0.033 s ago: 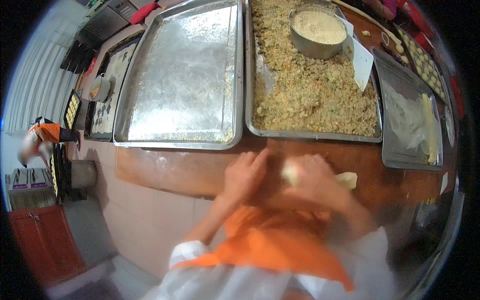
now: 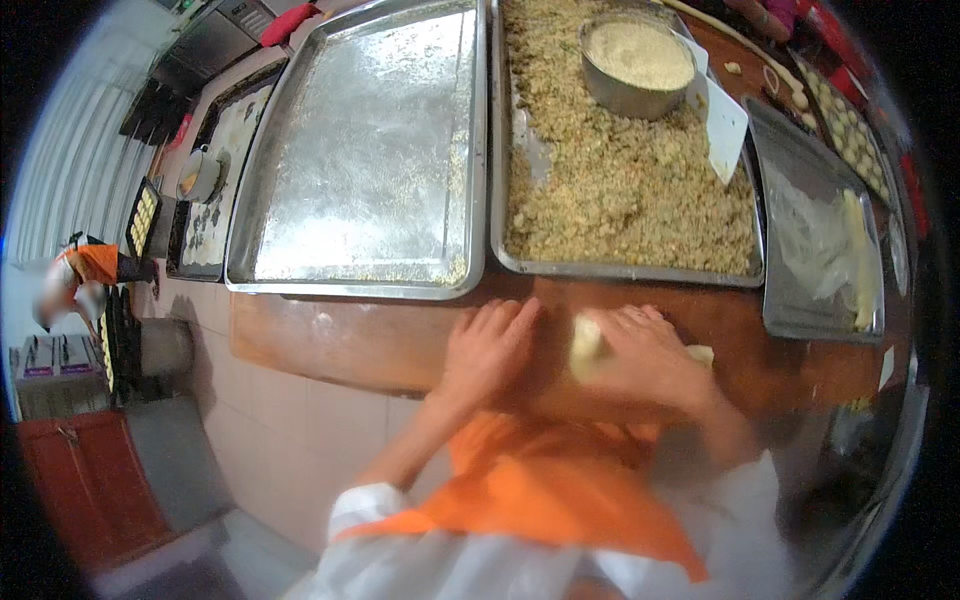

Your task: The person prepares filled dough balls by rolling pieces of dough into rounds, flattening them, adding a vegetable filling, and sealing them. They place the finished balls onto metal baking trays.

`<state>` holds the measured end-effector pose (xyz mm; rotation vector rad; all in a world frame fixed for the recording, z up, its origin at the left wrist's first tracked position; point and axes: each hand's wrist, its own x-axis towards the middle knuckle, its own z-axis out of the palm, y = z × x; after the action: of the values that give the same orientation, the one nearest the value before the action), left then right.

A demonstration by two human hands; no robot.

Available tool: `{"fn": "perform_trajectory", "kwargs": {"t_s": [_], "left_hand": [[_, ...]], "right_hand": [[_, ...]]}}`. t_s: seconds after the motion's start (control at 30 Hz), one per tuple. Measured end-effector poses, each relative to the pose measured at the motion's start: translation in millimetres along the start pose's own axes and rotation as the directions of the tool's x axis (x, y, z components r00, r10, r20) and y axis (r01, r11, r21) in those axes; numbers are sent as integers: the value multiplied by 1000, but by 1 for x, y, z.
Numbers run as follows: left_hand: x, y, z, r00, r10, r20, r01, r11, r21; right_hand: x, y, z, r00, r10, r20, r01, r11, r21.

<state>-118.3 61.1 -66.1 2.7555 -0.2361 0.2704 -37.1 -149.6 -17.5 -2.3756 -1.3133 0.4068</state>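
Palm down on the brown wooden worktop [image 2: 330, 335], my left hand [image 2: 488, 348] has its fingers stretched forward; nothing shows in it. To its right, my right hand [image 2: 650, 362] is closed over a piece of pale dough [image 2: 586, 345], which pokes out on the thumb side. Another bit of pale dough [image 2: 703, 354] shows beyond the wrist side of that hand; whether the two join is hidden under the palm. Just beyond the hands stands a metal tray of crumbly filling [image 2: 630, 215], with a metal bowl of pale crumbs [image 2: 638, 65] and a white scraper [image 2: 725, 135] in it.
A large metal tray [image 2: 365, 150] with scattered crumbs lies ahead on the left. At right, a smaller tray [image 2: 800, 318] holds plastic film and a dough strip [image 2: 857, 255]. Dough balls [image 2: 850, 135] fill a tray farther right. Another person [image 2: 85, 270] bends at far left.
My right hand shifts slightly right and its fingers show more plainly on the dough. My left hand hardly moves.
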Motion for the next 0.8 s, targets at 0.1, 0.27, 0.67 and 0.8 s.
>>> {"fn": "perform_trajectory", "kwargs": {"t_s": [0.1,0.27,0.67,0.8], "left_hand": [[-12,-13,1,980,-24,199,-3,991,137],[-6,-3,-4,963,-9,270,-5,999,50],[4,-1,5,979,-7,204,4,1000,13],[2,-4,7,982,-9,189,9,1000,0]], "right_hand": [[7,22,-29,998,50,-24,-49,997,64],[77,80,-35,944,-84,-318,51,992,-112],[183,93,-15,994,-97,-42,90,987,-135],[138,84,-23,970,-215,-110,196,967,-161]]}}
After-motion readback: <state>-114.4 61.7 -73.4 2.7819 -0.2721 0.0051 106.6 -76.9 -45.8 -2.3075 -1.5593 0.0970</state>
